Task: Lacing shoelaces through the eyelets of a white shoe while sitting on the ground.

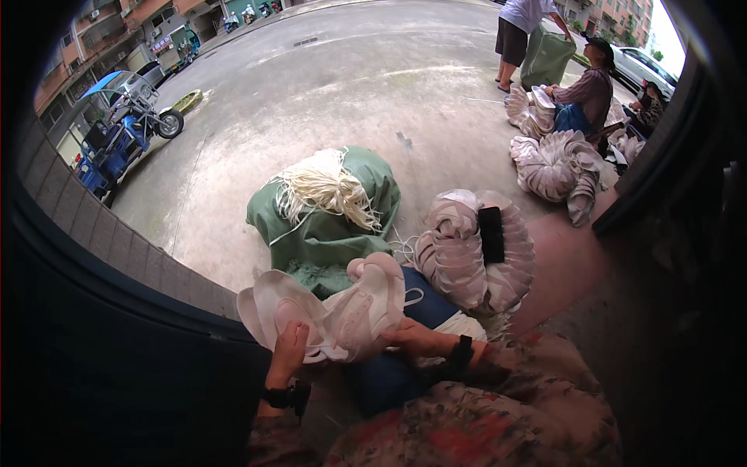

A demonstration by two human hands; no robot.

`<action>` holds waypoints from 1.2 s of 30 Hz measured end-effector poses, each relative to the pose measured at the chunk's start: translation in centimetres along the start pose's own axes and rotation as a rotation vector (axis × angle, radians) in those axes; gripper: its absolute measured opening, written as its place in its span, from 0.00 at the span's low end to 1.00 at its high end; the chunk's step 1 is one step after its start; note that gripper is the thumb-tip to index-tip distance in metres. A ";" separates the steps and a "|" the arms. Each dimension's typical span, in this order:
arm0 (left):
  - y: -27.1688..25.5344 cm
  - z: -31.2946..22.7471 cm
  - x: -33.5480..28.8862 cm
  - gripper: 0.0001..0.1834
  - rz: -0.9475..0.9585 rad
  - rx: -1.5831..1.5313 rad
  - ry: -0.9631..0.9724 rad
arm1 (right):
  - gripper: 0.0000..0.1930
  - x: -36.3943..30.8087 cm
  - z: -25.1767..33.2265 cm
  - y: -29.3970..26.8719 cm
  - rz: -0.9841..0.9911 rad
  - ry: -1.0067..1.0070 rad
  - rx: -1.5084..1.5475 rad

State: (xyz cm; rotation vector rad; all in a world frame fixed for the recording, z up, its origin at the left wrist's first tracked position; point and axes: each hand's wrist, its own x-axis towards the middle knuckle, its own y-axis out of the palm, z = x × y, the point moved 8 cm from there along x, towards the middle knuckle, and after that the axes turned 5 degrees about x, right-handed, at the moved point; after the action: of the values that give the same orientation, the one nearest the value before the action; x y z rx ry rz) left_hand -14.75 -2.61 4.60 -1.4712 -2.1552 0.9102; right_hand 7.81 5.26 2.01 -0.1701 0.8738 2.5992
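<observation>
Pale pink-white shoe uppers (366,315) spread out in front of me, several of them overlapping, with a thin white lace looping off their right side. My left hand (291,348) is closed on the lower edge of the left ones, the thumb on top. At the right edge my right hand (412,339) grips the uppers too; part of its fingers is hidden behind them. Just beyond lies a bulging green sack (319,247). A bundle of cream laces (331,189) rests on top of the sack.
Right of the sack sits a coiled stack of shoe uppers (455,261) with a black strip (491,235) on it. More stacks (554,165) lie by a seated person (583,101). Someone standing holds a green bag (546,56). A blue three-wheeler (128,128) is parked at left.
</observation>
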 end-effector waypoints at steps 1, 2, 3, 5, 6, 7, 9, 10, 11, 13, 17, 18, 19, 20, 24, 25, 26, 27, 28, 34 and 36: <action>1.2 -0.6 0.5 0.16 0.024 -0.023 -0.120 | 0.21 -0.7 0.6 -1.7 -0.073 -0.018 0.184; 2.3 -3.1 1.1 0.15 0.000 -0.033 0.004 | 0.22 -1.2 0.2 -3.4 -0.194 0.035 0.393; 3.8 -4.2 1.4 0.15 -0.020 -0.021 -0.039 | 0.25 -1.4 1.5 -4.4 -0.149 -0.089 0.485; 6.1 -6.8 1.8 0.15 -0.047 -0.039 0.063 | 0.24 -0.7 2.8 -6.4 -0.136 -0.241 0.623; 6.8 -7.1 1.9 0.16 -0.056 -0.059 0.054 | 0.23 -0.1 3.0 -7.6 -0.169 -0.269 0.635; 7.1 -6.8 2.1 0.16 -0.030 -0.041 -0.011 | 0.23 0.3 2.8 -8.3 -0.145 -0.265 0.673; 7.4 -5.8 2.0 0.16 -0.026 -0.157 -0.127 | 0.23 1.2 1.9 -10.0 -0.198 -0.243 0.680; 7.4 -4.6 1.5 0.16 0.000 -0.232 -0.266 | 0.22 1.6 1.6 -10.3 -0.163 -0.242 0.720; 7.4 -4.5 1.2 0.15 -0.017 -0.248 -0.303 | 0.22 1.8 1.2 -11.2 -0.201 -0.237 0.736; 7.5 -6.0 0.9 0.14 -0.073 -0.210 -0.187 | 0.22 1.8 1.1 -12.5 -0.192 -0.266 0.797; 10.8 -10.1 -0.5 0.15 0.013 -0.102 0.069 | 0.22 1.3 0.8 -14.9 -0.324 -0.230 0.743; 11.4 -11.2 -0.9 0.16 0.029 -0.085 0.155 | 0.22 1.4 1.1 -14.7 -0.277 -0.231 0.743; 12.5 -12.3 -1.0 0.17 0.060 -0.004 0.232 | 0.22 1.7 1.3 -14.6 -0.277 -0.234 0.738; 13.5 -13.2 -1.1 0.17 0.089 0.080 0.306 | 0.21 2.0 1.3 -14.5 -0.303 -0.213 0.734; 13.9 -12.8 -0.5 0.18 0.147 0.317 0.277 | 0.22 2.3 2.3 -13.4 -0.228 -0.300 0.532; 13.3 -11.7 -0.2 0.17 0.165 0.265 0.170 | 0.22 2.1 0.6 -14.0 -0.368 -0.149 0.463; 12.6 -10.3 0.1 0.16 0.184 0.210 0.060 | 0.23 1.7 -0.9 -14.4 -0.453 -0.043 0.396; 11.8 -9.0 -0.1 0.15 0.205 0.154 -0.051 | 0.24 0.9 -2.6 -14.8 -0.560 0.052 0.337; 10.9 -8.1 -0.2 0.15 0.185 0.038 -0.116 | 0.24 0.5 -4.6 -14.6 -0.570 0.181 0.228; 9.8 -6.4 -1.1 0.15 0.171 -0.501 -0.209 | 0.25 1.7 -11.4 -14.5 -0.541 0.388 0.311; 9.8 -6.3 -1.4 0.15 0.235 -0.298 -0.191 | 0.24 3.0 -11.2 -14.1 -0.450 0.368 0.418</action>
State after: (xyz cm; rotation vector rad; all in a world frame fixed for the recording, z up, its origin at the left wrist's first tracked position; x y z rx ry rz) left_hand -3.63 0.38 2.38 -1.8816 -2.3730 0.8636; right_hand 10.61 9.70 -15.46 -0.6564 1.3086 1.9509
